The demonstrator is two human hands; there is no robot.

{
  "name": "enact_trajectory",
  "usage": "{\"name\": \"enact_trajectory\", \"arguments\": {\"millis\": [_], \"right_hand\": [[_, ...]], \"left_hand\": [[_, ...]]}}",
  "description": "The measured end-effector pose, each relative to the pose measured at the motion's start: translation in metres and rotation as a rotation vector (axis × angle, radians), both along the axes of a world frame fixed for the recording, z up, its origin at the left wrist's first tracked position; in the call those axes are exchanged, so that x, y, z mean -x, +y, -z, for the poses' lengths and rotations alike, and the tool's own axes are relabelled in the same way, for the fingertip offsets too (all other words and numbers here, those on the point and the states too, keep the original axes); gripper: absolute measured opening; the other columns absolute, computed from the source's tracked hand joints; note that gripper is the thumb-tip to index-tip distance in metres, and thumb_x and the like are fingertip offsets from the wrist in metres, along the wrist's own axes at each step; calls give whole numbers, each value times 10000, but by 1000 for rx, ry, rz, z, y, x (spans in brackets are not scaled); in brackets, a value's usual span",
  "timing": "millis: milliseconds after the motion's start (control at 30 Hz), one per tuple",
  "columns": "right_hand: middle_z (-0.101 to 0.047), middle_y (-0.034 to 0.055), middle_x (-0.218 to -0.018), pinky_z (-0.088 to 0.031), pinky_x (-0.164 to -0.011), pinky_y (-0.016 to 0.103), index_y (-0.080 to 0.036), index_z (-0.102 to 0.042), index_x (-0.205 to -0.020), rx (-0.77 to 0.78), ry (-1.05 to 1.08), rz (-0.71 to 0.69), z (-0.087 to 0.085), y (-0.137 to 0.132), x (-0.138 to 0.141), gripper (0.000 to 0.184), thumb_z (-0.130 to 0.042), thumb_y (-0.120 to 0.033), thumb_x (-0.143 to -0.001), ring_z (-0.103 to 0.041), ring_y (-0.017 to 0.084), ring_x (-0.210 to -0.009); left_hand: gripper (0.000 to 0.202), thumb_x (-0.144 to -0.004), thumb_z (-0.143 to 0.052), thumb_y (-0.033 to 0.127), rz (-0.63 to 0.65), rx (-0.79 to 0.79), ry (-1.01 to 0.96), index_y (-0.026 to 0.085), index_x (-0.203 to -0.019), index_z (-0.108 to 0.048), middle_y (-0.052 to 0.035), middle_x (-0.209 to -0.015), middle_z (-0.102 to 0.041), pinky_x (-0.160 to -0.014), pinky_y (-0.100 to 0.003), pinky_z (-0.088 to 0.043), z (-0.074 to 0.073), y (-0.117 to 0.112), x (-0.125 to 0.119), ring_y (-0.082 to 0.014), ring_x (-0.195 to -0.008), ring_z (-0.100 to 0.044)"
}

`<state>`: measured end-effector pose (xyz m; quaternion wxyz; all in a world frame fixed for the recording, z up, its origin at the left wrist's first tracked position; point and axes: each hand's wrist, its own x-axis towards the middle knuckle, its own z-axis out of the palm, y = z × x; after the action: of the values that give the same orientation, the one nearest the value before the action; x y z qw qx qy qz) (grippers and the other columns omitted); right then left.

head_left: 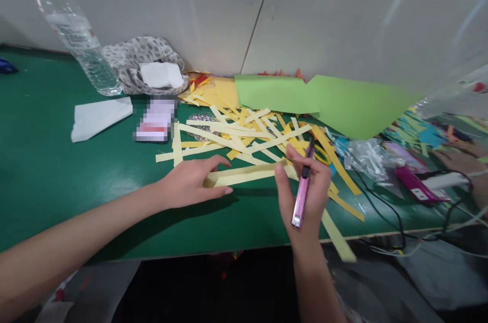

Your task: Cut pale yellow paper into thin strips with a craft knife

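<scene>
My left hand [190, 180] rests on the green table [57, 160], its thumb and fingers pinching the left end of a pale yellow paper strip [247, 174]. My right hand [305, 191] is closed round a pink utility knife [302, 193], its tip at the strip's right end. A heap of yellow paper strips [247, 132] lies just behind both hands.
A water bottle [76, 33], a patterned cloth pouch [145, 61], a white tissue [99, 117] and a phone [155, 120] sit at the back left. Green paper sheets [324, 96], crumpled plastic [366, 155], a pink device [415, 185] with cables and another person's hand [463, 157] lie right.
</scene>
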<state>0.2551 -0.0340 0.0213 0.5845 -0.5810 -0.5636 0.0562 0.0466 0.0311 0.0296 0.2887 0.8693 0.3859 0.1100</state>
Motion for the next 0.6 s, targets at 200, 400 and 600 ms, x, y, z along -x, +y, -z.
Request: {"name": "enact_trajectory", "arguments": {"millis": [200, 400, 600], "right_hand": [[-684, 114, -1129, -512, -861, 452, -239, -452, -989, 216, 44, -99, 11, 2, -3, 295, -670, -287, -797, -637, 265, -1084], [-696, 116, -1070, -519, -743, 366, -220, -468, -993, 217, -204, 202, 10, -7, -19, 251, -614, -309, -810, -688, 232, -853], [-578, -10, -542, -293, -438, 265, -251, -512, -856, 958, -740, 480, -22, -39, -37, 139, -553, -382, -839, -594, 238, -507]], "left_hand": [[410, -864, -518, 447, 6, -168, 139, 239, -1213, -463, -23, -932, -689, -527, -257, -360, 6, 1, -1, -202, -689, -641], [250, -933, -432, 335, 31, -351, 139, 216, -1148, -475, -30, -1050, -687, -538, -269, -382, 13, 3, 2, -214, -809, -666], [209, -918, -496, 355, 29, -448, 103, 215, -1069, -527, -30, -1037, -680, -611, -279, -448, 20, 6, 1, -209, -898, -648]]}}
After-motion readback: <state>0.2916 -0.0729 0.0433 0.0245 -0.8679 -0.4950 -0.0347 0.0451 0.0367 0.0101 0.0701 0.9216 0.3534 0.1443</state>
